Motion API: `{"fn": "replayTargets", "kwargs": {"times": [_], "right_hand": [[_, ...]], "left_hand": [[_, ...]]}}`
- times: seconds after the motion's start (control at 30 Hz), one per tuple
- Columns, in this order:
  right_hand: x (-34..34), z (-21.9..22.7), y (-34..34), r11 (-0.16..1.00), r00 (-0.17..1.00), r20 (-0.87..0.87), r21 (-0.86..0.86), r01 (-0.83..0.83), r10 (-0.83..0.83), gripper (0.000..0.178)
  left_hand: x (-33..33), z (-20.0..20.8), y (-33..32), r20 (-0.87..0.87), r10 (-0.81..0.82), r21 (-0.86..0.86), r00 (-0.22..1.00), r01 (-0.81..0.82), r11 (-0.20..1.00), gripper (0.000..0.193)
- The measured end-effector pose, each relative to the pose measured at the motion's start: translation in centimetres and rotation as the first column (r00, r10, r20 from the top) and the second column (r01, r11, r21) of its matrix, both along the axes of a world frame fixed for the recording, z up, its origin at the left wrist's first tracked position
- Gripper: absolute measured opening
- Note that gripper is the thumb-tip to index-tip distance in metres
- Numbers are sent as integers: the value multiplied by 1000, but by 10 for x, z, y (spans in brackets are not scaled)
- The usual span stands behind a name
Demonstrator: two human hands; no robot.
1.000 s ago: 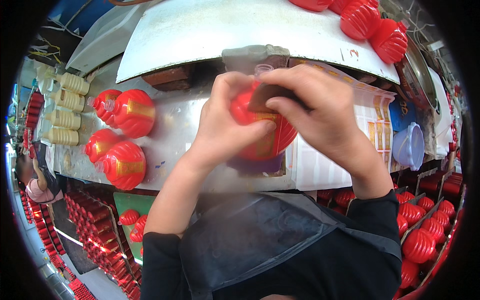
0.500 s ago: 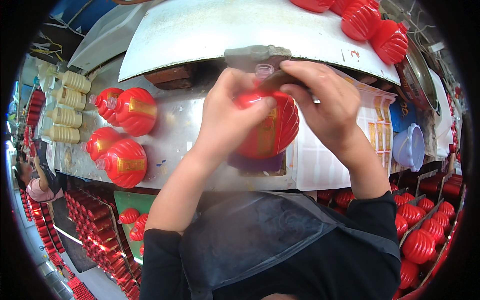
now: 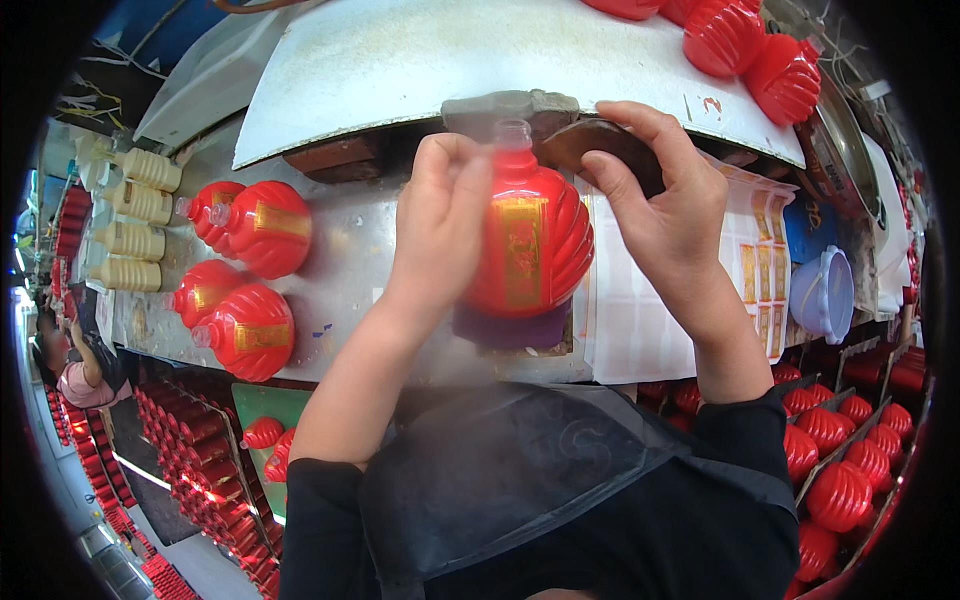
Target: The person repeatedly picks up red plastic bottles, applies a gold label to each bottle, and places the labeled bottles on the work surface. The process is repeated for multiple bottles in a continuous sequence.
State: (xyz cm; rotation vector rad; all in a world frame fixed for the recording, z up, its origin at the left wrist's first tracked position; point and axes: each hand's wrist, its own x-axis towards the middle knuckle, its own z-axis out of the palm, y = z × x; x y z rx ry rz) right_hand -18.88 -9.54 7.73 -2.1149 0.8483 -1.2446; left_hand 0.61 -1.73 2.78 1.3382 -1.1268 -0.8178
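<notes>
A glossy red bottle (image 3: 540, 240) with a clear neck and a gold label (image 3: 523, 250) rests on a purple pad (image 3: 515, 326) in front of me. My left hand (image 3: 435, 225) is at the bottle's left side, overlapping its edge. Its fingers are curled in and the thumb is blurred; whether anything is pinched between them is hidden. Right of the bottle's neck, my right hand (image 3: 675, 190) grips a thin, dark, curved scraper-like plate (image 3: 605, 150) between thumb and fingers. The plate stands a little apart from the label.
Several labelled red bottles (image 3: 270, 228) sit at left, near cream bottles (image 3: 140, 202). A sheet of gold labels (image 3: 748, 265) lies at right beside a lavender bucket (image 3: 822, 295). A raised white board (image 3: 400, 60) spans the back. Racks of red bottles (image 3: 838, 495) stand below; a person (image 3: 88, 365) is far left.
My right hand has drawn the dark plate rightward, off the bottle. My left thumb has lifted from the bottle's front, uncovering the label.
</notes>
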Motion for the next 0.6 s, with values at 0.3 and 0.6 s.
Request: {"fn": "replayTargets", "kwargs": {"times": [0.3, 0.6], "right_hand": [[11, 1, -10, 955, 962, -241, -235, -183, 125, 32], [5, -3, -20, 882, 952, -278, -406, -240, 131, 33]], "left_hand": [[-5, 4, 5, -142, -31, -11, 989, 29, 999, 19], [-5, 17, 5, 49, 20, 105, 999, -25, 994, 60]]}}
